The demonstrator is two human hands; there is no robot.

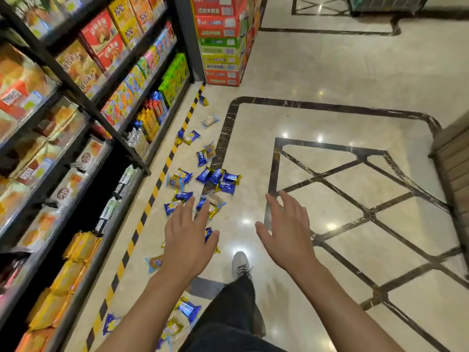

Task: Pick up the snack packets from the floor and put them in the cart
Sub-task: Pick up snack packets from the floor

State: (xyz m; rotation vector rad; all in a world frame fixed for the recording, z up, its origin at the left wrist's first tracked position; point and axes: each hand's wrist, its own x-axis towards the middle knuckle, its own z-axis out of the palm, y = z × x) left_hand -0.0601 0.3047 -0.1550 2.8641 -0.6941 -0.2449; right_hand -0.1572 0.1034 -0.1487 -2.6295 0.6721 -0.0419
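Glossy cream marble floor (330,80) with dark veined inlay strips runs beside black metal shelves (76,80) of bright cardboard boxes. Nearest, a dark trouser leg and grey laced shoe (241,265) stand on it. Both the left hand (186,240) and the right hand (286,232) hover palm-down, fingers spread apart, holding nothing. Crinkly blue-and-gold foil snack packets (218,177) lie scattered along the yellow-black striped tape (152,196), under and beyond the left hand. Farther off stand stacked red and green cartons (220,41).

I see blue-and-gold snack packets (218,177), a few clear-wrapped, scattered flat along the glossy marble floor (330,72) beside the yellow-black striped tape (152,196), none stacked.
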